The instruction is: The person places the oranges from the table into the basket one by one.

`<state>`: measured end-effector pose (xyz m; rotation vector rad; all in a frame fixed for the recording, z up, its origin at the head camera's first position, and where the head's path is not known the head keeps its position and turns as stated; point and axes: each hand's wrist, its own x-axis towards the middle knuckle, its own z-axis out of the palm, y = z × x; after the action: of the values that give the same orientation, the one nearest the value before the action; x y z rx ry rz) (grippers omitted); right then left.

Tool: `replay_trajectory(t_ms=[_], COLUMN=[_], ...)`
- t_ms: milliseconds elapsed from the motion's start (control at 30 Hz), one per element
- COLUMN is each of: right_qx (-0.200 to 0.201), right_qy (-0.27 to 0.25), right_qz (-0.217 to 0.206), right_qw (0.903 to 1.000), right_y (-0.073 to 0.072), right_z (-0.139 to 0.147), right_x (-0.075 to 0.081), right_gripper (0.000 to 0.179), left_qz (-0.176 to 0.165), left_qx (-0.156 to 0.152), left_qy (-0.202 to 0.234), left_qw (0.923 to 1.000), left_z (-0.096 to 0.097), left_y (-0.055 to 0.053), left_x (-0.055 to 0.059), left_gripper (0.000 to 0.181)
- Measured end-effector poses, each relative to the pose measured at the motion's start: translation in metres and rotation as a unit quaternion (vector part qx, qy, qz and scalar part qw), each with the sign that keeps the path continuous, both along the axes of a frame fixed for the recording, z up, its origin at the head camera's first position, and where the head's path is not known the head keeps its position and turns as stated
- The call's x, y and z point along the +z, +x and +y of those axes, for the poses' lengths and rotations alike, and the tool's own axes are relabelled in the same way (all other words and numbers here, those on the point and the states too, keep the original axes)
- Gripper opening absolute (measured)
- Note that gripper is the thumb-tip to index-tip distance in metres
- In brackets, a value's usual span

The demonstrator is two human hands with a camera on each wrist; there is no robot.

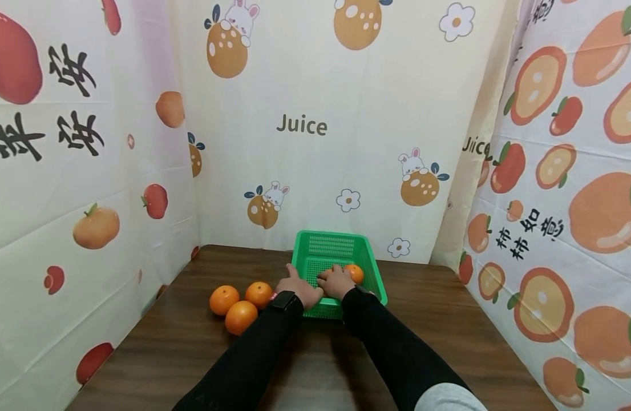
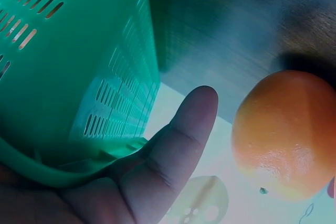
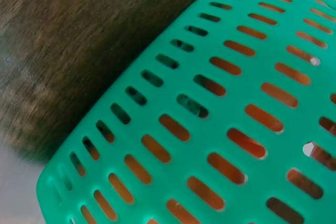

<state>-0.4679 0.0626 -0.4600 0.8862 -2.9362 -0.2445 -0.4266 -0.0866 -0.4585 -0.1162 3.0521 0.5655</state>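
A green slotted plastic basket (image 1: pixel 373 268) stands on the table against the back cloth. My left hand (image 1: pixel 300 287) grips its left front rim, one finger (image 2: pixel 181 137) stretched along the outside. Inside the basket, my right hand (image 1: pixel 338 282) bends its fingers over an orange, mostly hidden by that hand. Another orange (image 1: pixel 354 274) lies just right of these fingers. Orange skin shows through the slots of the basket wall (image 3: pixel 205 51) in the right wrist view, where the right hand itself is out of sight.
Left of the basket, three oranges sit grouped on the brown wooden table (image 1: pixel 156 354): one at left (image 1: pixel 224 300), one at the back (image 1: pixel 259 294), one in front (image 1: pixel 241 318) near my left forearm. Printed cloths (image 1: pixel 315 171) hang behind and at both sides.
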Motion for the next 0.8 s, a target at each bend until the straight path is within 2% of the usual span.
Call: replay_trajectory(t_ms=[100, 167, 200, 233, 267, 333, 367, 433, 500, 567, 600, 700, 733, 800], right_qx=[0.005, -0.019, -0.033, -0.043, -0.047, -0.037, -0.021, 0.007, 0.01, -0.027, -0.06, -0.161, -0.187, -0.212], right_qy=[0.0, -0.064, -0.113, -0.173, -0.237, -0.349, -0.375, -0.397, -0.387, -0.362, -0.347, -0.307, -0.3, -0.3], right_qz=[0.017, 0.016, 0.017, 0.02, 0.026, 0.051, 0.074, 0.119, 0.157, 0.17, 0.163, 0.11, 0.084, 0.035], right_qw=[0.9998, 0.9976, 0.9929, 0.9838, 0.9701, 0.935, 0.9238, 0.9101, 0.9086, 0.916, 0.9215, 0.9314, 0.9316, 0.9293], right_y=[-0.003, -0.003, -0.002, 0.0, 0.002, 0.007, 0.011, 0.019, 0.026, 0.032, 0.035, 0.04, 0.042, 0.045], right_z=[0.002, 0.004, 0.005, 0.005, 0.006, 0.012, 0.016, 0.026, 0.037, 0.048, 0.053, 0.066, 0.071, 0.077], right_x=[-0.001, -0.001, 0.0, 0.002, 0.003, 0.005, 0.006, 0.006, 0.004, 0.0, -0.002, -0.006, -0.007, -0.007], right_gripper=[0.035, 0.036, 0.037, 0.036, 0.034, 0.031, 0.027, 0.021, 0.02, 0.024, 0.028, 0.051, 0.059, 0.075], left_qz=[-0.002, -0.006, -0.009, -0.008, -0.009, -0.014, -0.016, -0.018, -0.023, -0.024, -0.024, -0.029, -0.029, -0.03], left_qx=[-0.006, -0.005, -0.005, -0.001, 0.002, 0.007, 0.007, 0.017, 0.028, 0.036, 0.04, 0.049, 0.05, 0.051], left_qy=[-0.006, -0.004, -0.004, -0.001, 0.003, 0.01, 0.014, 0.029, 0.044, 0.058, 0.062, 0.077, 0.078, 0.08], left_qw=[1.0, 1.0, 0.9999, 1.0, 1.0, 0.9998, 0.9997, 0.9993, 0.9984, 0.9974, 0.997, 0.9954, 0.9953, 0.995], left_z=[0.001, 0.001, 0.001, 0.001, 0.0, 0.001, 0.002, 0.004, 0.005, 0.005, 0.005, 0.002, 0.002, 0.002], left_y=[-0.002, -0.002, -0.002, -0.003, -0.002, -0.001, 0.0, 0.002, 0.005, 0.007, 0.007, 0.006, 0.006, 0.004], left_x=[0.0, 0.0, -0.001, -0.001, 0.0, 0.001, 0.001, 0.003, 0.005, 0.007, 0.008, 0.007, 0.007, 0.004], left_gripper=[0.083, 0.082, 0.08, 0.081, 0.084, 0.089, 0.09, 0.101, 0.11, 0.114, 0.115, 0.118, 0.118, 0.118])
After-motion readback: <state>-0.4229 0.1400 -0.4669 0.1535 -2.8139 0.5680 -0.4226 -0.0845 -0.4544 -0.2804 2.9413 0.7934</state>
